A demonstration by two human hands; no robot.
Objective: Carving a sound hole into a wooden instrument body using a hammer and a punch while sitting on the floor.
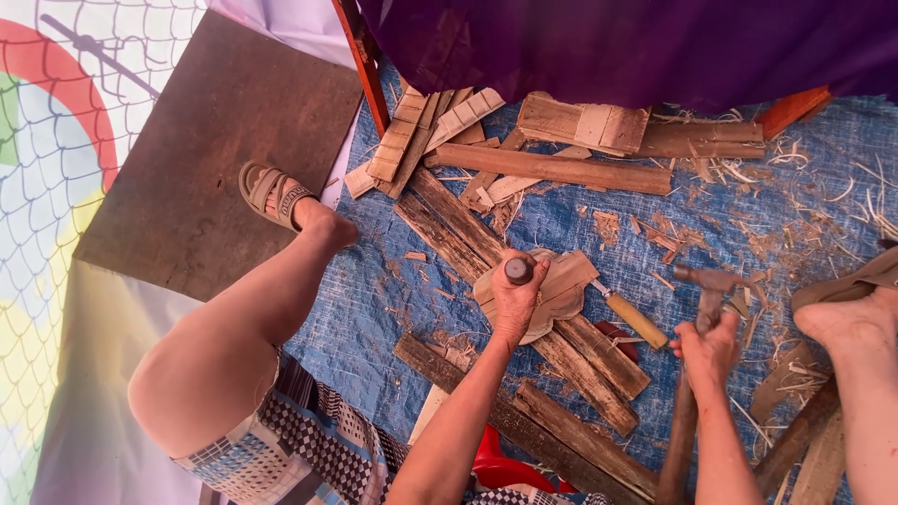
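My left hand (pixel 516 301) is closed round a chisel (pixel 519 270) held upright, its round butt end facing up, on a flat carved wooden piece (pixel 567 283). That piece rests on a long weathered plank (pixel 524 299) lying on blue tarpaulin. My right hand (pixel 708 351) grips the wooden handle of a hammer (pixel 708 282), its rusty head raised to the right of the chisel. A second chisel with a pale wooden handle (pixel 634 320) lies between the two hands.
Offcuts, slats and boards (pixel 552 166) are piled at the back; shavings cover the blue tarpaulin (pixel 823 201). My left leg with a sandal (pixel 271 192) stretches left, my right foot (pixel 847 318) rests at the right. A brown board (pixel 206 140) lies left.
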